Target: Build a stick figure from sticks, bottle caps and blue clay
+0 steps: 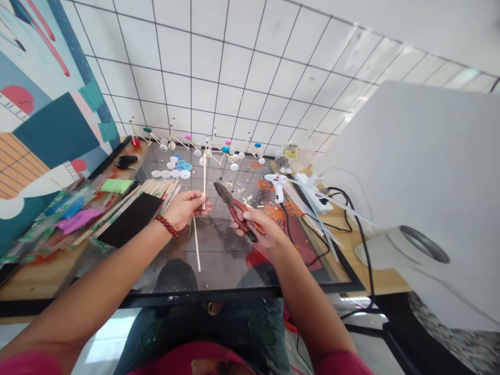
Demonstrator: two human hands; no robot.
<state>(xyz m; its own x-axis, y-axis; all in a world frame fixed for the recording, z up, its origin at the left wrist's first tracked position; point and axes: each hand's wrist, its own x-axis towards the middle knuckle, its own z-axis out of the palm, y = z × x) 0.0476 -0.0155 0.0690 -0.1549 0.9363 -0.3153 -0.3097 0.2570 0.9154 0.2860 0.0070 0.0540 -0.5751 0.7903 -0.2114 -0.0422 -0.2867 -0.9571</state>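
Left grip [185,208]: closed on a wooden stick [203,179], held upright.
Right grip [255,232]: closed on red-handled pliers [239,220], nose just beside the stick.

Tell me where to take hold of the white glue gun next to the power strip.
Take the glue gun by its handle, coming from the near side. The handle points back toward the person and stands clear of the body, while the nozzle points away to the left. The right hand is closest but holds the red-handled pliers.
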